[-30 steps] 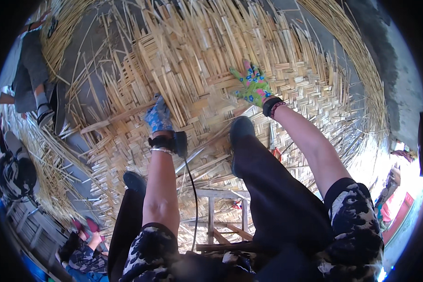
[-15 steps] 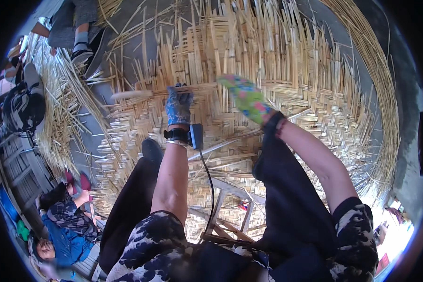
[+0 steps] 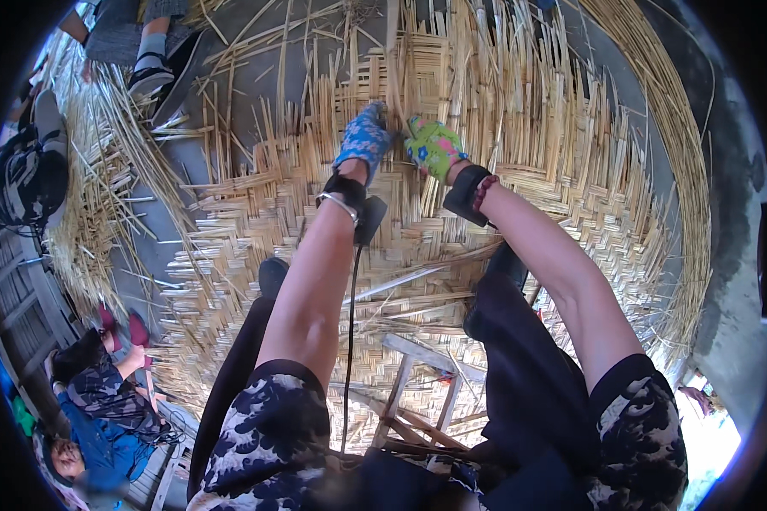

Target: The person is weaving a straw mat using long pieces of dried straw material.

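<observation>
A large herringbone mat of flattened reed strips [image 3: 315,200] spreads in front of me, loose strip ends sticking out along its far edge. My left hand [image 3: 364,140], in a blue floral glove, is closed at the mat's upper middle. Close beside it, my right hand [image 3: 434,147] in a green floral glove has its fingers curled inward. A pale reed strip [image 3: 392,64] runs away from me between the two hands, pointing to the far edge. Both hands appear to grip its near end, though slight blur and the gloves hide the exact contact.
A long bundle of reeds [image 3: 669,94] curves along the right. More loose reeds [image 3: 102,170] lie at the left beside a dark bag [image 3: 30,175]. A low wooden stool frame [image 3: 392,387] stands between my legs. Another person [image 3: 119,426] sits lower left; a person's foot [image 3: 151,77] shows upper left.
The strip has swung from lying crosswise to pointing away from me. My left hand has moved farther out and right; my right hand has drawn in beside it, its fingers now curled.
</observation>
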Action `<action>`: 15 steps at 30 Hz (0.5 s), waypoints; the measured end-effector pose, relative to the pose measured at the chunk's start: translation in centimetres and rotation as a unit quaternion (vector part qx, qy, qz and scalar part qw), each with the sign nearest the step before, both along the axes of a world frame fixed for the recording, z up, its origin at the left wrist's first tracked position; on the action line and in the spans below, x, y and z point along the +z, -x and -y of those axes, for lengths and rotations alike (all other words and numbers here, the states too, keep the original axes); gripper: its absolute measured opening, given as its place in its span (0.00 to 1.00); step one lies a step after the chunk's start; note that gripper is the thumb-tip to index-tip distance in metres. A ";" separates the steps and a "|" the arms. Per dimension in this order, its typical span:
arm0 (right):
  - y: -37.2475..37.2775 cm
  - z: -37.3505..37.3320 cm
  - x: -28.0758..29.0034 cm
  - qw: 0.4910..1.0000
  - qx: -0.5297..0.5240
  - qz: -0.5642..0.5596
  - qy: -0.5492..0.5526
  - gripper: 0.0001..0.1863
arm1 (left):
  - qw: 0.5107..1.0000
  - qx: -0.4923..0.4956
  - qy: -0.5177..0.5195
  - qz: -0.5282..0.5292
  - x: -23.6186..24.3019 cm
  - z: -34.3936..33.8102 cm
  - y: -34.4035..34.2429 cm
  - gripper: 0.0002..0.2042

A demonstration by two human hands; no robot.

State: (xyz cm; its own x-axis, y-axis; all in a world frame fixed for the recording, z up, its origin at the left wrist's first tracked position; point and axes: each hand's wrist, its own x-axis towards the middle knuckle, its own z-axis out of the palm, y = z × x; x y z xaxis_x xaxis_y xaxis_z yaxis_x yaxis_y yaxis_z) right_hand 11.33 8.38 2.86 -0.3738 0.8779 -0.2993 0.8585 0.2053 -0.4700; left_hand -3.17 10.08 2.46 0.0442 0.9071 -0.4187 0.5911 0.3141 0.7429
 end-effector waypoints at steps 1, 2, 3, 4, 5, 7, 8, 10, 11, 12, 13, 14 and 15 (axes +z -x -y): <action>-0.1 -0.2 -0.5 1.000 0.017 -0.008 -0.007 0.12 | 1.000 0.006 -0.004 -0.005 0.1 -0.2 -0.3 0.20; -0.4 -0.3 -1.0 0.994 0.071 0.047 -0.072 0.12 | 0.997 -0.025 0.034 -0.060 0.2 -0.3 -0.5 0.21; -0.6 -0.4 -1.3 0.976 0.122 0.119 -0.138 0.12 | 0.989 -0.061 0.069 -0.113 0.3 -0.5 -0.7 0.23; -0.6 -0.5 -1.7 0.995 0.018 0.053 -0.089 0.12 | 0.987 -0.047 0.065 -0.142 0.3 -0.7 -0.8 0.24; -0.8 -0.5 -1.9 0.995 0.019 0.054 -0.087 0.12 | 0.987 -0.047 0.067 -0.141 0.1 -1.0 -0.9 0.24; -1.1 -0.5 -2.2 0.997 0.027 0.029 -0.062 0.11 | 0.987 -0.053 0.083 -0.125 -0.4 -1.2 -1.0 0.23; -1.1 -0.5 -2.2 0.996 0.032 0.007 -0.079 0.11 | 0.994 -0.013 0.095 -0.056 -0.7 -0.9 -0.8 0.19; -1.2 -0.4 -2.0 0.988 0.054 0.044 -0.139 0.11 | 0.991 0.051 0.080 0.094 -1.4 0.0 -0.6 0.17; -1.0 -0.5 -1.8 0.984 0.054 0.015 -0.169 0.11 | 0.961 0.112 0.087 0.238 -1.6 0.6 -0.5 0.14; -0.9 -0.6 -1.6 0.984 0.072 0.061 -0.150 0.11 | 0.940 0.129 0.100 0.300 -1.6 1.1 -0.4 0.12; -0.5 -0.7 -1.5 0.981 0.091 0.106 -0.131 0.12 | 0.938 0.128 0.080 0.311 -1.6 1.4 -0.1 0.12; -0.5 -1.0 -1.4 0.990 -0.087 -0.109 -0.033 0.11 | 0.918 0.125 0.075 0.368 -1.4 1.6 0.1 0.12; -0.2 -1.2 -1.4 0.992 -0.096 -0.086 0.004 0.11 | 0.893 0.118 0.071 0.428 -1.2 1.8 0.3 0.13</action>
State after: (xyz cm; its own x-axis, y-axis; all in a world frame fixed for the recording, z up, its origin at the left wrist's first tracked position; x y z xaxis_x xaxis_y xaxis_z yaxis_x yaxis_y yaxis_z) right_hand 11.53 9.56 1.43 -0.2456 0.9355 -0.2539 0.7886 0.0405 -0.6136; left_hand -3.52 8.29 1.29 0.2176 0.8737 -0.4350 -0.2687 0.4821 0.8339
